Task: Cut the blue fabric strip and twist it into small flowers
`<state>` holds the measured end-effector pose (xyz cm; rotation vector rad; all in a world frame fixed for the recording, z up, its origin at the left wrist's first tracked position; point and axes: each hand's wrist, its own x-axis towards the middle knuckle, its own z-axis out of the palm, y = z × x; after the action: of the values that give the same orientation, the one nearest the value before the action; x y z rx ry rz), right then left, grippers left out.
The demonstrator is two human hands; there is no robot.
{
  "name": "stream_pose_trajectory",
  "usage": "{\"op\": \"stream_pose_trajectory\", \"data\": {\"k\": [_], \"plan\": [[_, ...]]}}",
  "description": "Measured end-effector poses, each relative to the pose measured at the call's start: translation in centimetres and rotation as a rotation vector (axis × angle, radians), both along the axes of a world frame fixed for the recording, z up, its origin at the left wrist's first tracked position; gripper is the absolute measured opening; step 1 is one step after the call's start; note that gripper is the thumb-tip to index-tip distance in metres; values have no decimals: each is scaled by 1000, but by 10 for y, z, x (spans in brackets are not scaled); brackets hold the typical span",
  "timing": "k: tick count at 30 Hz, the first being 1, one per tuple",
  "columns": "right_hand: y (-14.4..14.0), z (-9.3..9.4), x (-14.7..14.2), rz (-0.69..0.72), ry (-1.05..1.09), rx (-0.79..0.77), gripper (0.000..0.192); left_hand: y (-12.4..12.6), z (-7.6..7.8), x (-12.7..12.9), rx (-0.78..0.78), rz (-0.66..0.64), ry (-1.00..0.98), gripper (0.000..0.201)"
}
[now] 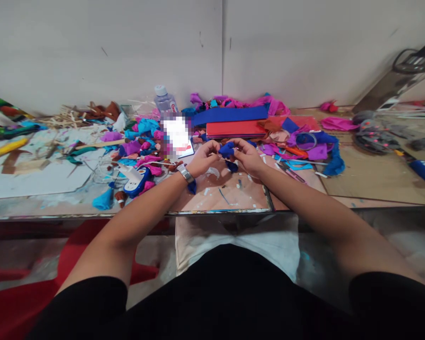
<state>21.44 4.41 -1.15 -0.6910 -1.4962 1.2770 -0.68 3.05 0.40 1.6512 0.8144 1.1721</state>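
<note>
Pinching a small blue crepe-paper piece (227, 150) between both hands, just above the pinkish work board (219, 193) at the table's front edge. Left hand (202, 158) closing its fingertips on the left end of the piece, a metal wristwatch (186, 174) sitting on that wrist. Right hand (247, 155) clamping thumb and fingers on the right end, a blue tail of the same paper hanging down beneath toward the board. Both grips tight on the paper, hands almost touching each other.

Lying just behind the work board: a red paper stack (235, 128), and touching its far side a long blue paper stack (230, 114). Standing behind and left of the board: a clear water bottle (165, 100) with a white cap, close to the wall. Resting left of the board: a blurred white screen (177, 134), and in front of it a white-and-blue tape dispenser (136, 182). Spreading across the table left and right of the board: a litter of pink, purple and turquoise paper scraps (141, 151). Sitting right of the board, behind it: a ring of tape (306, 140) among purple scraps. Lying far left of the board: a yellow stick (10, 147).
</note>
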Motion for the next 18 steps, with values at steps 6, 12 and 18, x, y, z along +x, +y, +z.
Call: {"op": "stream_pose_trajectory", "data": {"k": [6,12,18], "plan": [[-2,0,0,51,17,-22,58,0,1,3,-124,-67,-150,23],[-5,3,1,68,22,-47,58,0,1,0,-59,-54,-101,30],[-2,2,1,63,36,-37,60,1,1,-2,30,5,2,39]]}}
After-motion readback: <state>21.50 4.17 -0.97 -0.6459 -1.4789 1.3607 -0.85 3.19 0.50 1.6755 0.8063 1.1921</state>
